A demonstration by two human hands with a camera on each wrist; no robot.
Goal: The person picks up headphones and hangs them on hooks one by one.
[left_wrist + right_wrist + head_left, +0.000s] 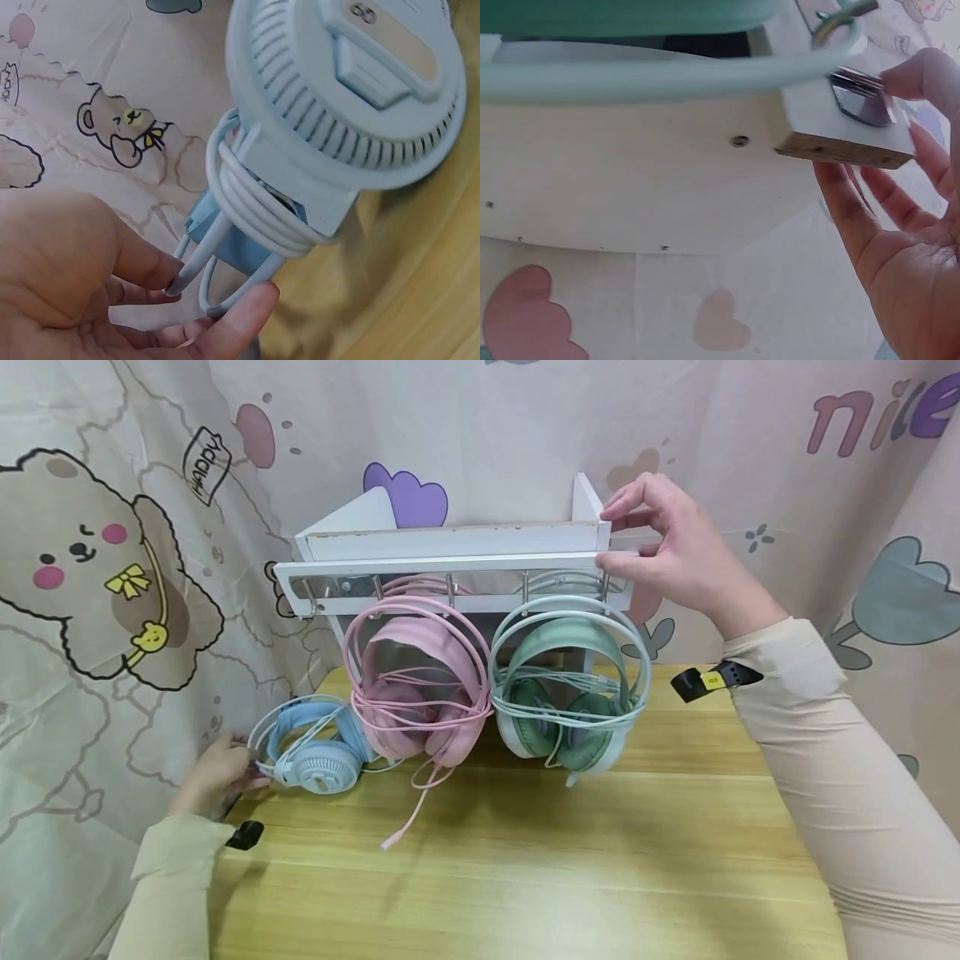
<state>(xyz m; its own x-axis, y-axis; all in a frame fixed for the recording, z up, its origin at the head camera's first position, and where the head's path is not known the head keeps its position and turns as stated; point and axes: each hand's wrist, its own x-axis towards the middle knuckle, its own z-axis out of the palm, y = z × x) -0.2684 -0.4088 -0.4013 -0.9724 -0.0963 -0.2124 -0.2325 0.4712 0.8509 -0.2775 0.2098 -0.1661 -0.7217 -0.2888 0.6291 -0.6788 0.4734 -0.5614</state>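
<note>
Light blue headphones (326,768) are at the left end of the table, one ear cup facing up. My left hand (217,770) pinches the thin looped cable (196,264) at their near side between thumb and fingers. Whether they rest on the table cannot be told. My right hand (678,547) holds the right end of a white hook rack (450,542), thumb on the front board and fingers behind. Pink headphones (427,637) and green headphones (567,639) hang side by side from its metal hooks, cables wound around them.
The wooden table (525,868) extends below and in front of the rack. A loose pink cable end (401,833) dangles under the pink headphones. A printed curtain (495,435) hangs close behind and at both sides. The leftmost hook (309,593) carries nothing.
</note>
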